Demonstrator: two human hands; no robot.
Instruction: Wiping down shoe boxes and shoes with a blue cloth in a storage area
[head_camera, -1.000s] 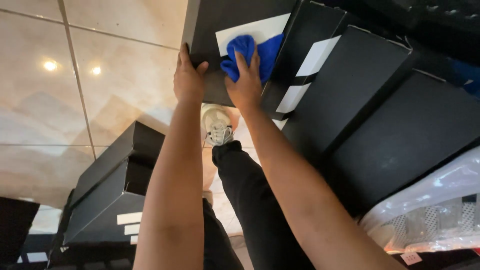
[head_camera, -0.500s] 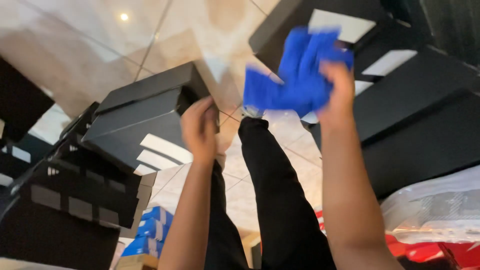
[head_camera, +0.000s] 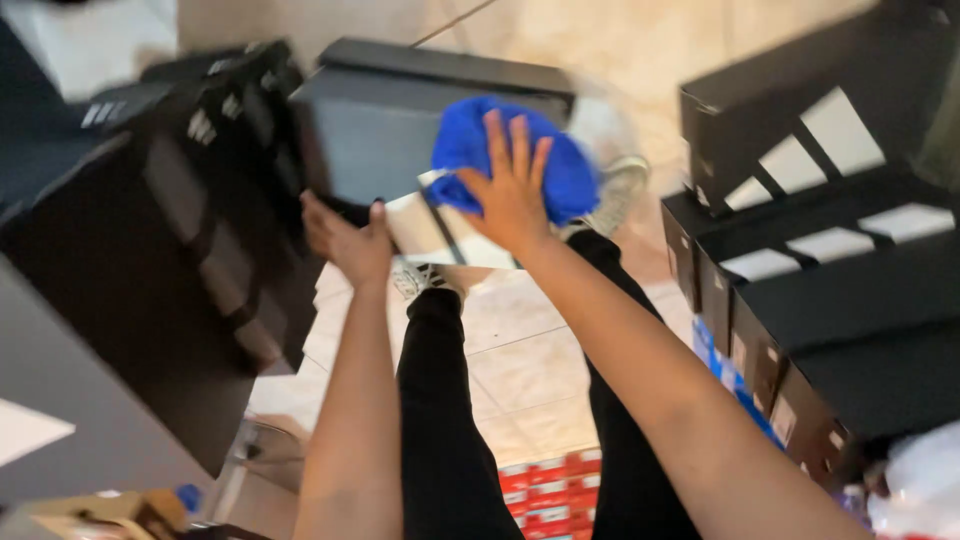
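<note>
My right hand (head_camera: 512, 190) presses a blue cloth (head_camera: 470, 140) flat against the end of a black shoebox (head_camera: 400, 130), fingers spread over the cloth. My left hand (head_camera: 345, 240) cups the lower left corner of that same box from underneath. The box has a white label (head_camera: 445, 235) at its near end and it is lifted above my legs in black trousers (head_camera: 440, 400). A pale sneaker (head_camera: 615, 190) shows just behind the cloth.
A stack of black shoeboxes (head_camera: 170, 220) stands to the left and another stack with white stripes (head_camera: 820, 260) to the right. Beige floor tiles (head_camera: 520, 350) lie between my legs, with red boxes (head_camera: 545, 480) below and a blue box (head_camera: 745, 400) at the right stack's foot.
The view has swung to the left stack. My right hand carried the blue cloth from the right-hand boxes over to a box that my left hand now props up.
</note>
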